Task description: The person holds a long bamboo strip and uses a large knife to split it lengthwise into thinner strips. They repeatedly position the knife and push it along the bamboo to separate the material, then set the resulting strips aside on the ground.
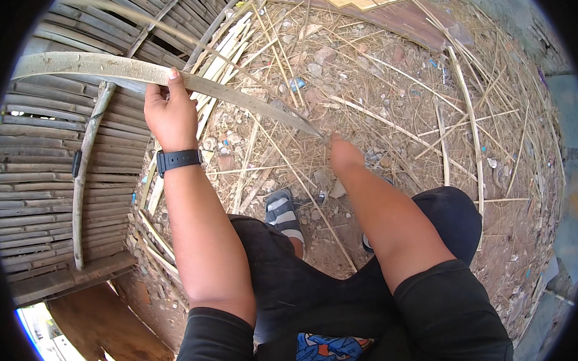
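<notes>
A long, pale bamboo strip point(241, 100) bends across from the far left toward my right hand. My left hand point(170, 114) pinches it from below, thumb on its upper face, a black watch on the wrist. Lower down at the strip's near end, my right hand point(347, 156) is closed, its fingers mostly hidden. A narrow dark edge shows beside that hand; whether it is a blade or part of the strip, I cannot tell. From the same spot a thinner sliver point(208, 48) arcs up and left, apart from the wide strip and blurred toward its far end.
A bamboo-slat wall point(63, 190) with an upright pole point(83, 171) stands at the left. Split bamboo lengths point(234, 42) lie beside it. Shavings and rubble cover the ground point(395, 108). A brown board point(386, 17) lies at the back. My sandalled foot point(282, 212) is below my hands.
</notes>
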A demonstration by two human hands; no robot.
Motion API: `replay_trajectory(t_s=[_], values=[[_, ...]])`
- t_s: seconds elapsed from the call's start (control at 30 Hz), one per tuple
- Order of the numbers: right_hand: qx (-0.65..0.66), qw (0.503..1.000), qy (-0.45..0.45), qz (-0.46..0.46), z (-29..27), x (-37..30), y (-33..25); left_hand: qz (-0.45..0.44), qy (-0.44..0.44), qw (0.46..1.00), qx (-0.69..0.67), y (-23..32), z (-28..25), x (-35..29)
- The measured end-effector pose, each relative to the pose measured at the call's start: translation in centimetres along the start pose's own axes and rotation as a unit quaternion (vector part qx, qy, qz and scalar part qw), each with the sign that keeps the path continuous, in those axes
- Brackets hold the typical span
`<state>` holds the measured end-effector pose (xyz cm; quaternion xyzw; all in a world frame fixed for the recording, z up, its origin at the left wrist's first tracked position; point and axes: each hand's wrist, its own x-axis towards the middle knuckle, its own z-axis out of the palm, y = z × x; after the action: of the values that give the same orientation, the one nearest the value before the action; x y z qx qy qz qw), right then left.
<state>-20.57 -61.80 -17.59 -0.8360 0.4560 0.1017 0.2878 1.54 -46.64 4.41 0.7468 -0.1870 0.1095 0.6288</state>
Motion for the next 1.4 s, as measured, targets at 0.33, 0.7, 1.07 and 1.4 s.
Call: replay_trajectory(t_s=[0.33,0.7,1.07,1.4], values=[[0.080,0.977,-0.191,0.043,-2.8,3.8,1.8,-0.019,-0.062,0.998,0.016,0.9,0.4,0.0],[-0.036,0.998,-0.040,-0.024,-0.1,2.1,1.4,0.052,0.023,0.997,0.056,-1.0,-0.6,0.8],[-0.028,0.999,-0.032,-0.031,1.7,2.9,2.7,-0.006,0.036,0.997,0.068,-0.2,-0.3,0.4],[-0.078,0.994,-0.064,-0.042,1.5,4.6,3.6,-0.038,0.033,0.998,0.027,-1.1,-0.9,0.7]])
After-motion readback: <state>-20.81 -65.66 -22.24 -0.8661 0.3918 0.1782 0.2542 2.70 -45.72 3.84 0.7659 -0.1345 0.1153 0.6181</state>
